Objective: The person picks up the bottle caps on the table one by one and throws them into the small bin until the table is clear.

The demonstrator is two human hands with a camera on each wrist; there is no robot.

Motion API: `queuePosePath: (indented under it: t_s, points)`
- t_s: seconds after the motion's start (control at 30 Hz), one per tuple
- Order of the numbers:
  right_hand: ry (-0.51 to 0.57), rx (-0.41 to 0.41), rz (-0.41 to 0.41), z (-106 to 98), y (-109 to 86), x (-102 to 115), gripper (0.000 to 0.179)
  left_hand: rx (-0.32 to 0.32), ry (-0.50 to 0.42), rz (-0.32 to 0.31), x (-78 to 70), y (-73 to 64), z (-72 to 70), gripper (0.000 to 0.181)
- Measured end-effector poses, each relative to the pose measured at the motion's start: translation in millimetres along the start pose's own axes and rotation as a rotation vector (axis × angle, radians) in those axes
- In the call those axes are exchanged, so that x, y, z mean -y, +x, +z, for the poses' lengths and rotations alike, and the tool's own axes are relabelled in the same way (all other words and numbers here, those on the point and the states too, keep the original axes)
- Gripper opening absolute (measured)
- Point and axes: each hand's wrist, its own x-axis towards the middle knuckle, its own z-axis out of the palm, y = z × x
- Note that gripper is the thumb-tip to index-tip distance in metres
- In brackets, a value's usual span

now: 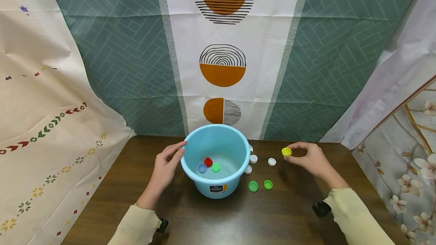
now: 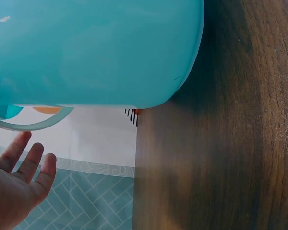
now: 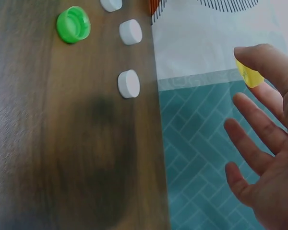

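Note:
My right hand [image 1: 308, 158] pinches a yellow bottle cap [image 1: 287, 152] between thumb and finger, above the table's right side. The right wrist view shows that cap [image 3: 248, 74] edge-on, with the other fingers spread loosely. At the left rim of a light blue bucket [image 1: 218, 180], my left hand [image 1: 166, 165] touches the edge with extended fingers and thumb. From the left wrist, several of its fingers [image 2: 33, 163] show just below the bucket's handle [image 2: 38, 126]. Inside the bucket lie a red cap [image 1: 208, 162], a blue cap [image 1: 202, 168] and a green cap [image 1: 216, 167].
Right of the bucket, several white caps [image 1: 271, 162] lie on the dark wooden table [image 1: 218, 224], one partly hidden behind the rim. Nearer the front are two green caps, one darker [image 1: 253, 186] and one brighter [image 1: 268, 185]. A patterned curtain [image 1: 136, 67] hangs along the table's back edge.

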Motion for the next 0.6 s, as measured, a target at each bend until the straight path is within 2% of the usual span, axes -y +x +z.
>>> queuePosePath:
  t_s: [0.17, 0.37, 0.6]
  points:
    - [0.029, -0.011, 0.016, 2.2, 9.0, 4.8, 0.047, 0.0, -0.009, 0.01, -0.5, 0.1, 0.0, 0.03]
    - [0.066, -0.025, -0.018, 8.5, 21.0, 19.1, 0.047, -0.001, -0.028, 0.042, 4.1, 0.4, -0.4, 0.03]
    - [0.114, -0.042, -0.08, 13.6, 32.9, 45.7, 0.044, 0.0, -0.021, 0.034, 3.5, 0.0, -0.3, 0.03]
